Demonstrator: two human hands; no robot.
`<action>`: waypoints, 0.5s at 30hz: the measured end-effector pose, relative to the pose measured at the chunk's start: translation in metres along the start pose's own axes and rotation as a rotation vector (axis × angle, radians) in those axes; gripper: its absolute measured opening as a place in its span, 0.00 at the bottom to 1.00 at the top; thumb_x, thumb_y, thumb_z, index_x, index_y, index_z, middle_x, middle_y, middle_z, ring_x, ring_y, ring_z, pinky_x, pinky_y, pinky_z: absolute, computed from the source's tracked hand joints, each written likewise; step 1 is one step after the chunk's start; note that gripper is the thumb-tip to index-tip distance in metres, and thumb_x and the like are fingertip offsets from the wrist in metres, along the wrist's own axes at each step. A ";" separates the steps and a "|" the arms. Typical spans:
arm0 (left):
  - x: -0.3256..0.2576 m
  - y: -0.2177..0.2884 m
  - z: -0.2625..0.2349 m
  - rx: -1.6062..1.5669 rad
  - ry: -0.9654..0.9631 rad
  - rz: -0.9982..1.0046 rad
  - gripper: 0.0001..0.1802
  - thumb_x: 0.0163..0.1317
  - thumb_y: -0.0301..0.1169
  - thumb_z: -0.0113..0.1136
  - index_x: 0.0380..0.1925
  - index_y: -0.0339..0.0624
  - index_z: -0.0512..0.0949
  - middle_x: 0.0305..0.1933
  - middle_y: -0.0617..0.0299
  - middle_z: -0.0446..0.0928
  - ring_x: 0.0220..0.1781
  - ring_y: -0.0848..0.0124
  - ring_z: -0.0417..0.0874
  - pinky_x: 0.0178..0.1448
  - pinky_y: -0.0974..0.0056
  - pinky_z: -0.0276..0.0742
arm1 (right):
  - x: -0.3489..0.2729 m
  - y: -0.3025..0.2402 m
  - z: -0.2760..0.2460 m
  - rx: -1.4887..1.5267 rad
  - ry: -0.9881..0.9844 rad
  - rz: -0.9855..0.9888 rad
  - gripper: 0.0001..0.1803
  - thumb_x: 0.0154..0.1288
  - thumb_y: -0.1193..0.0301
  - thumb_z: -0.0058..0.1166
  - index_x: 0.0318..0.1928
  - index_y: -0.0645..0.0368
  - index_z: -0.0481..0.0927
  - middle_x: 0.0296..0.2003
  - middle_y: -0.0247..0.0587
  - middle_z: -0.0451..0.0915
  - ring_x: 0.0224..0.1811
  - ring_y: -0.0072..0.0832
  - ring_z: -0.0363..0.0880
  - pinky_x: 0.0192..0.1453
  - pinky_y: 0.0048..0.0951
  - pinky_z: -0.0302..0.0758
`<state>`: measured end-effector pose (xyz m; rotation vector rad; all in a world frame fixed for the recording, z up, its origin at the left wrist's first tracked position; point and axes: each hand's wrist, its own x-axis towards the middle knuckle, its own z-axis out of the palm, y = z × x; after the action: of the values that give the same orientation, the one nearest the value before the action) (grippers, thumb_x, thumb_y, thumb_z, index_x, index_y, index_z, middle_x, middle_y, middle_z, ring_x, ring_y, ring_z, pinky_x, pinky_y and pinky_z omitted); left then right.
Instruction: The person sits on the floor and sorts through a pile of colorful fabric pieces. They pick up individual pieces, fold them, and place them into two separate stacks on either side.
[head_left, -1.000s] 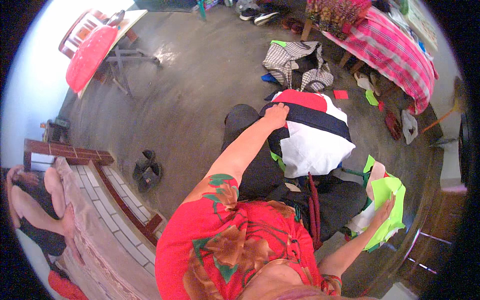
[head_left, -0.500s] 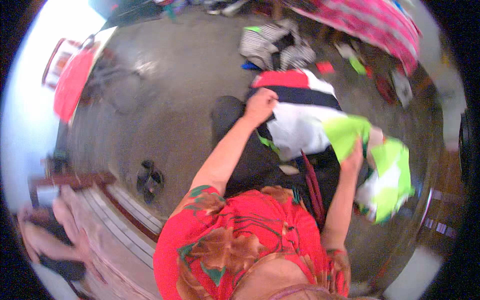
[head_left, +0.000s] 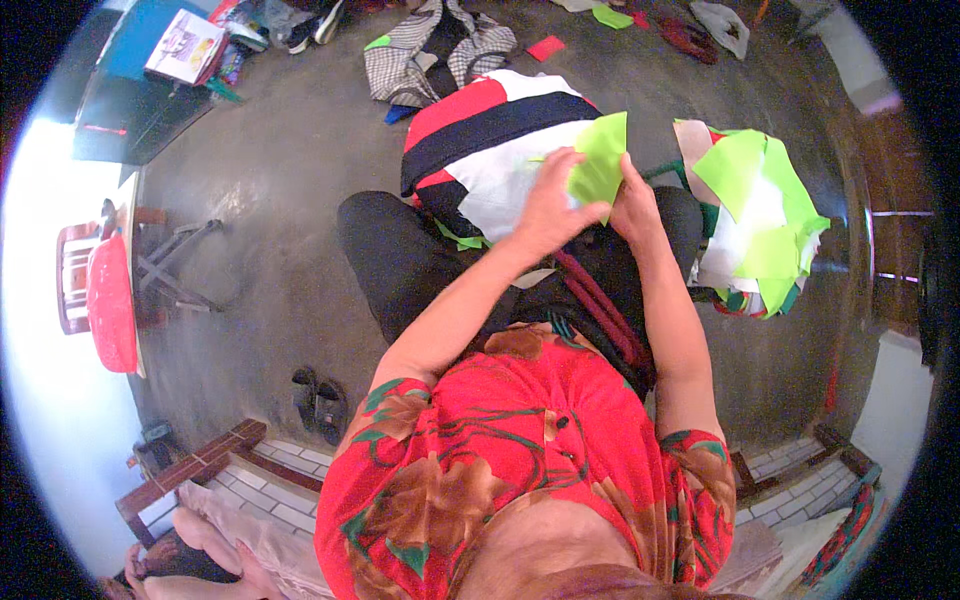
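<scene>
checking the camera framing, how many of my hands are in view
2: your left hand at the left side of the green piece, and your right hand at its lower right. Some right-hand fingers may be hidden behind it.

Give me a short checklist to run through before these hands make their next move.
1. Green cloth piece in hand: ok, the right hand holds its right side.
2. Left hand gripping it too: cannot tell; thumb and fingers are spread at its left side.
3. Green cloth piece flat on the white cloth: cannot tell; contact underneath is hidden.
4. Cloth pile at the person's right: ok.
5. Floor free of scraps: not ok, a red scrap lies there.
</scene>
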<state>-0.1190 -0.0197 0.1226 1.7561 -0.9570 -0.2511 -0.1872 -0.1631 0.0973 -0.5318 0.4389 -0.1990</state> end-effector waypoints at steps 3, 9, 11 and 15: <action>-0.001 0.006 0.024 0.055 -0.014 -0.053 0.46 0.39 0.37 0.71 0.58 0.32 0.59 0.63 0.43 0.57 0.68 0.50 0.55 0.69 0.55 0.55 | -0.008 0.003 0.009 -0.137 -0.065 0.019 0.30 0.71 0.51 0.32 0.64 0.59 0.59 0.60 0.44 0.65 0.60 0.37 0.66 0.66 0.38 0.61; 0.000 -0.001 0.028 0.043 0.106 -0.194 0.33 0.45 0.30 0.65 0.52 0.35 0.64 0.59 0.45 0.62 0.59 0.50 0.65 0.61 0.56 0.64 | -0.011 -0.003 0.020 0.005 -0.402 0.102 0.36 0.69 0.45 0.19 0.69 0.55 0.50 0.66 0.46 0.55 0.68 0.39 0.52 0.71 0.39 0.46; 0.003 -0.007 0.027 0.004 0.144 -0.194 0.25 0.49 0.28 0.61 0.48 0.36 0.67 0.54 0.47 0.66 0.54 0.52 0.70 0.55 0.57 0.68 | -0.008 -0.002 0.018 -0.022 -0.401 0.123 0.36 0.69 0.45 0.19 0.69 0.55 0.50 0.67 0.46 0.55 0.69 0.39 0.51 0.71 0.41 0.46; 0.022 -0.028 0.017 -0.076 0.249 -0.159 0.15 0.55 0.25 0.54 0.43 0.35 0.67 0.43 0.50 0.72 0.44 0.58 0.76 0.46 0.60 0.72 | -0.004 -0.002 0.020 -0.087 -0.236 0.061 0.36 0.69 0.44 0.20 0.68 0.54 0.52 0.67 0.44 0.55 0.69 0.38 0.51 0.69 0.47 0.50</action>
<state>-0.1013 -0.0441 0.0974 1.7477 -0.6227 -0.1631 -0.1817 -0.1546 0.1150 -0.6185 0.2340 -0.0575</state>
